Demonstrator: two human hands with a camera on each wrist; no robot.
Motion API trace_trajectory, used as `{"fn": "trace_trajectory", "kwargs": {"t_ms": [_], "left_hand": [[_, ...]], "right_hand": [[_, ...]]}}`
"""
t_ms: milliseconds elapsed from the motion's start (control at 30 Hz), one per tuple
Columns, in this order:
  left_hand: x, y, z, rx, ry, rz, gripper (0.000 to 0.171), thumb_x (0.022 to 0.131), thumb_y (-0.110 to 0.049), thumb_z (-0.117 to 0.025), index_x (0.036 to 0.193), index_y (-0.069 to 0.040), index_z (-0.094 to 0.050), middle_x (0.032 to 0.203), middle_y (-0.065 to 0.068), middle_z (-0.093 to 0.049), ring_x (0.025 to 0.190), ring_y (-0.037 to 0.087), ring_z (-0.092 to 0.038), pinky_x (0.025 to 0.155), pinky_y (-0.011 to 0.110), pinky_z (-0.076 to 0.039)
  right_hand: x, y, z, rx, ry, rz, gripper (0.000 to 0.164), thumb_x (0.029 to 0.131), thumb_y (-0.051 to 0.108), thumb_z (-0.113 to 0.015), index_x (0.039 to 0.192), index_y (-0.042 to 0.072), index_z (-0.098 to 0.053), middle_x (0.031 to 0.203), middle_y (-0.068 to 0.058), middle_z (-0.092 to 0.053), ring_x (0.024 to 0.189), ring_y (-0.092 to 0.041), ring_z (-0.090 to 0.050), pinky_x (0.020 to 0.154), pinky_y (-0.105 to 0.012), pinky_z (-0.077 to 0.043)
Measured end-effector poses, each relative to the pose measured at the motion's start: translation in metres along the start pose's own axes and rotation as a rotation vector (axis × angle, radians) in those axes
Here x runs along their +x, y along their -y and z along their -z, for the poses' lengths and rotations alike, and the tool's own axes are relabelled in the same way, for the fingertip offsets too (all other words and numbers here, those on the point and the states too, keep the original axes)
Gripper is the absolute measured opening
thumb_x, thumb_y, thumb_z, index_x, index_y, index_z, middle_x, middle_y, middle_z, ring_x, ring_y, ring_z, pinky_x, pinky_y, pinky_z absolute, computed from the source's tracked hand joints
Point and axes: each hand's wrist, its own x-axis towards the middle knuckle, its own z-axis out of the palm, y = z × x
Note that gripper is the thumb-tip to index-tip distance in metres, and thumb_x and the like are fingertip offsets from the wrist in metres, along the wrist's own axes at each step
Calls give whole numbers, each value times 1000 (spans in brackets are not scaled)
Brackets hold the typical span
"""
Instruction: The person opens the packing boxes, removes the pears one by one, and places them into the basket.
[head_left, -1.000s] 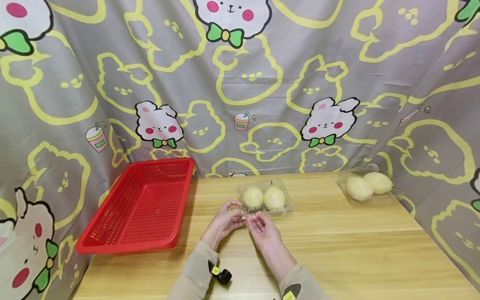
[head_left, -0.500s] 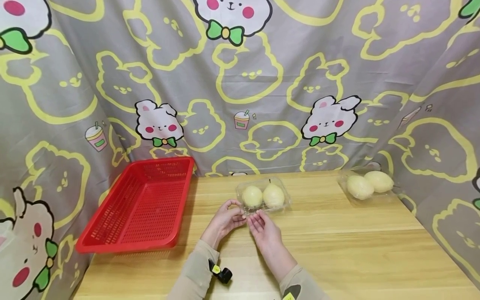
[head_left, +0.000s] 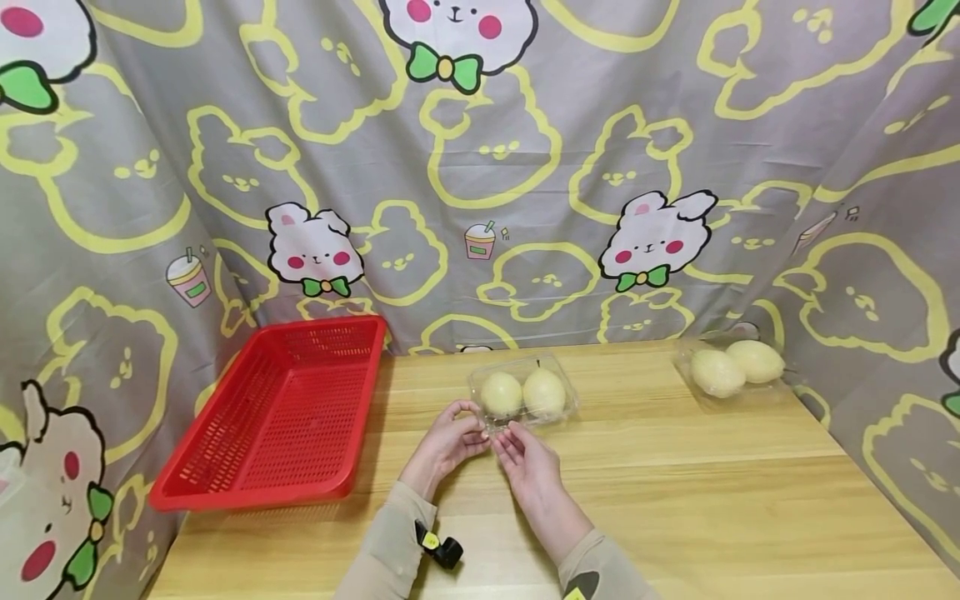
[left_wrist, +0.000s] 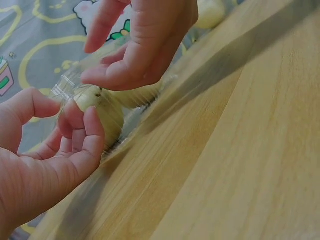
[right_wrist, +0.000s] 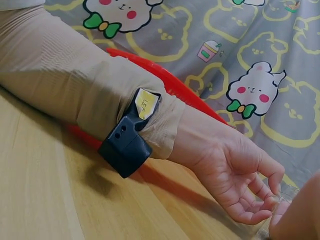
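Observation:
A clear plastic clamshell box [head_left: 572, 390] holding two pale yellow pears [head_left: 544, 393] stands near the middle of the table. My left hand [head_left: 448, 443] pinches its front left corner between thumb and fingers. Close beside it, my right hand [head_left: 536, 471] pinches the front edge of the same box, fingertips almost meeting the left ones. From the left wrist, the right hand [left_wrist: 150, 45] partly covers the box and the pears [left_wrist: 112, 117] behind it. In the right wrist view the left hand [right_wrist: 232, 172] shows palm and curled fingers, while most of the box is hidden.
A red perforated plastic basket [head_left: 300, 492] stands on the left of the wooden table [head_left: 675, 508]. At the back right lies another clear pack with two pears [head_left: 717, 372]. A patterned grey curtain [head_left: 420, 275] encloses the back and sides. A black wrist camera [head_left: 448, 552] sits on my left sleeve.
Both hands keep their places at the front edge of the box. The whole head view shifts slightly; the box and basket look otherwise unchanged.

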Motion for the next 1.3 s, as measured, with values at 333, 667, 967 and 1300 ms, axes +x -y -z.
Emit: {"fn": "trace_trajectory", "kwargs": {"t_ms": [333,667,967,1300], "left_hand": [[-2,0,-2,8,11,5,22,87,5,-52,100,-12,-47,70,1,-60,63,12,-62,70,31,-56],[-1,0,-1,10,14,2,22,88,5,-51,103,-10,-46,69,1,-61,62,10,-62,67,28,-56],[-1,-1,-2,12,9,0,23,87,4,-51,106,-8,-44,70,0,-60,63,10,-61,66,28,-55],[0,1,1,25,25,-8,24,88,3,-50,109,-5,-44,70,0,-59,64,10,-61,67,28,-54]], "right_hand": [[1,2,2,-13,-2,-14,7,94,7,-59,90,2,-60,82,-5,-61,85,-15,-60,89,-27,-55],[1,0,3,2,37,-6,11,95,6,-57,88,1,-63,78,-7,-66,79,-16,-67,87,-29,-57],[3,-1,4,-35,66,-3,20,98,9,-52,108,-8,-55,81,-9,-66,82,-18,-68,89,-32,-57],[3,-4,6,-93,102,15,30,99,13,-51,117,-11,-50,81,-8,-68,82,-19,-70,89,-32,-57]]}}
